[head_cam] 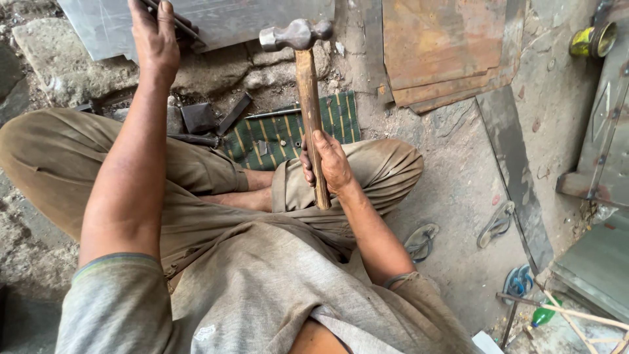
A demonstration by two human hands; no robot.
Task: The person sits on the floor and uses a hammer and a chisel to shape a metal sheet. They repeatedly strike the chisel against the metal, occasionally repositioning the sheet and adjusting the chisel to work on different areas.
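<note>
- Two bare hands are working over a rough grey concrete floor (458,190), where the person is sitting cross-legged in khaki trousers (59,157) and a grey shirt (262,295).
- The left hand (154,36) is reaching up to the far-left part of the floor and pressing on a flat grey sheet of metal (249,19); its fingers are curling over a thin dark rod (180,23) lying on the sheet, though how tightly they are closing is hard to tell.
- Small dark metal scraps (196,118) are lying on the floor just beside the left knee.
- A green striped cloth mat (275,137) is lying in front of the crossed legs.
- The right hand (327,160) is wrapping its fingers firmly around the wooden handle of a steel ball-peen hammer (304,78), holding it upright with the head raised near the sheet's lower edge.
- Rusty brown metal plates (445,46) are lying at the far right.
- Worn sandals (422,239) are resting on the floor near the right side.
</note>
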